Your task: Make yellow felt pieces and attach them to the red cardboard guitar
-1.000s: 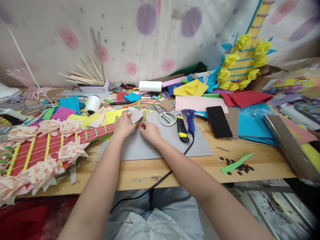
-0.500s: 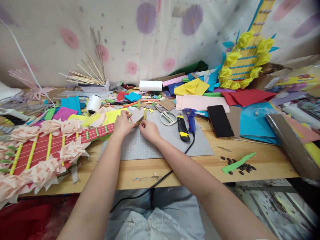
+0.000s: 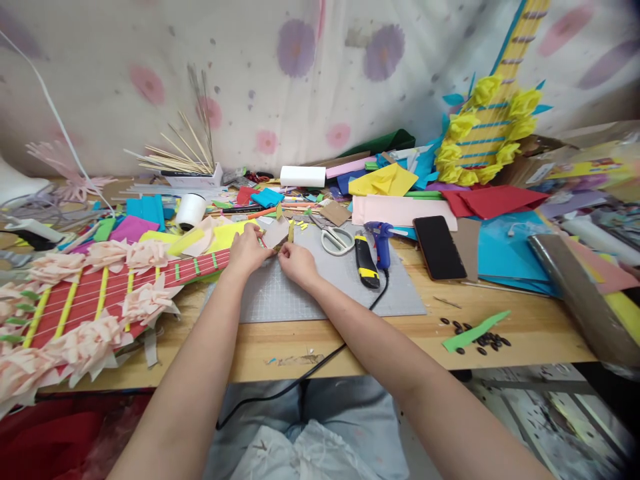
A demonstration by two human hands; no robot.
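A red craft guitar with peach paper flowers, yellow bars and white strings lies at the left. Its neck runs right to the grey cutting mat. My left hand is closed round the far end of that neck, next to a grey head piece with gold-coloured edges. Against the lower corner of this head my right hand pinches with thumb and fingertips; what is between them is hidden. Right of my hands are white-handled scissors, a black and yellow utility knife and a blue glue gun.
The glue gun's black cord passes under my right forearm and off the table's front edge. A phone, blue sheets, black beads and a green strip lie right. Behind stands a yellow-flowered guitar.
The view has shifted slightly. Both hands stay at the guitar's head in nearly the same pose, with my right fingertips barely moved.
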